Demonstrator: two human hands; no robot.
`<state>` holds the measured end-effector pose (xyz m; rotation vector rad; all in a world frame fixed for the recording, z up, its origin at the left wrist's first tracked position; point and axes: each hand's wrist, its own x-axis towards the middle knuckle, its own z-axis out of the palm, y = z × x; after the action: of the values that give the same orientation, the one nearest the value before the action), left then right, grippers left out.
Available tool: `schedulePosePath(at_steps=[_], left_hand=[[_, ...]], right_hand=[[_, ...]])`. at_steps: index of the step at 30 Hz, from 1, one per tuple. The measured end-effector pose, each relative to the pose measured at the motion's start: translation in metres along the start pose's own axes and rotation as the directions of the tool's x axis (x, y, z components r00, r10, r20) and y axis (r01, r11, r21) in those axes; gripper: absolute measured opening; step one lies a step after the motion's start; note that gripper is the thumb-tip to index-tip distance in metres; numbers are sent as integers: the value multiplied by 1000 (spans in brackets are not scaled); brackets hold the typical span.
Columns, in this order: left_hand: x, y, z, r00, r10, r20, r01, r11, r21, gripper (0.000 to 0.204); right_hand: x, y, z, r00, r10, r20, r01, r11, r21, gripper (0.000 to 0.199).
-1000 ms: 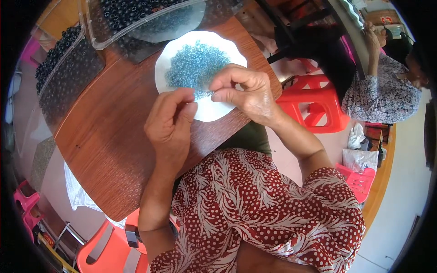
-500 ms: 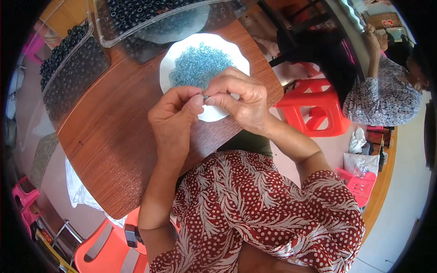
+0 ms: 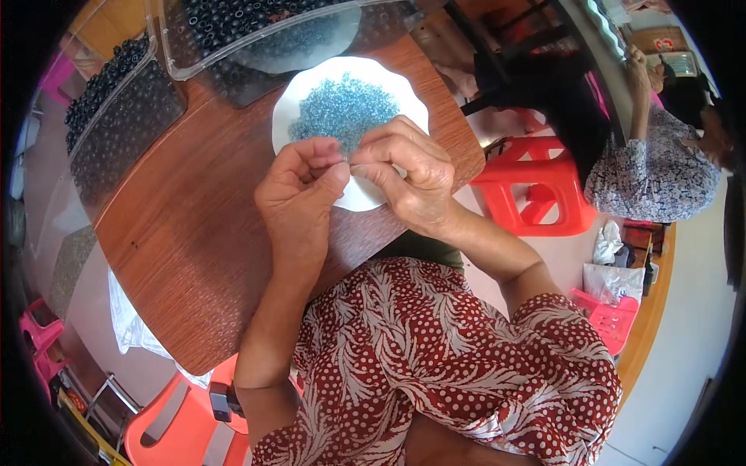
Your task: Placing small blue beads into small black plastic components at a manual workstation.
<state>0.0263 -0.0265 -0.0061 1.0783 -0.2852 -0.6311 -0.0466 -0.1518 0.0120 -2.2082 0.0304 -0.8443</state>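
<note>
My left hand (image 3: pixel 301 186) and my right hand (image 3: pixel 412 175) meet over the near rim of a white wavy-edged plate (image 3: pixel 369 199). A heap of small, clear light-blue pieces (image 3: pixel 342 102) lies on this plate. The thumb and bent fingers of my right hand are pinched together at the left thumb tip. On my left hand the thumb and index finger are curled toward each other, with the index tip a little above the thumb. Whatever lies between the fingertips is too small and covered to make out.
A clear plastic box (image 3: pixel 233 50) of small black rings (image 3: pixel 233 23) stands beyond the plate, beside a second such box (image 3: pixel 132 128) at the left. They share the brown wooden table (image 3: pixel 186 233). Red stools (image 3: pixel 536 194) stand at the right, where another person (image 3: pixel 653 179) sits.
The fingertips have shifted slightly, and my left index finger has risen off the thumb. A small dark piece seen between the fingertips earlier no longer shows. The other person's arms and head have moved slightly.
</note>
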Motion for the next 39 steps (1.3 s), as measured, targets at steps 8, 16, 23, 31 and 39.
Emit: schedulePosePath(at_steps=[8, 16, 23, 31, 39], left_hand=[[0, -3, -5, 1000, -18, -14, 17, 998, -58, 29], [-1, -1, -7, 998, 45, 43, -43, 998, -56, 29], [-5, -1, -4, 991, 131, 22, -132, 984, 121, 29], [-3, 0, -8, 997, 59, 51, -58, 998, -27, 29], [-4, -2, -6, 999, -24, 25, 24, 1000, 0, 26]], right_hand=[[-12, -2, 11, 978, 210, 3, -208, 967, 147, 12], [-11, -6, 9, 983, 182, 29, -184, 974, 134, 14], [-9, -19, 9, 757, 638, 139, -602, 600, 527, 10], [-6, -21, 5, 697, 677, 237, -631, 423, 651, 10], [-14, -13, 13, 933, 359, 15, -355, 914, 195, 5]])
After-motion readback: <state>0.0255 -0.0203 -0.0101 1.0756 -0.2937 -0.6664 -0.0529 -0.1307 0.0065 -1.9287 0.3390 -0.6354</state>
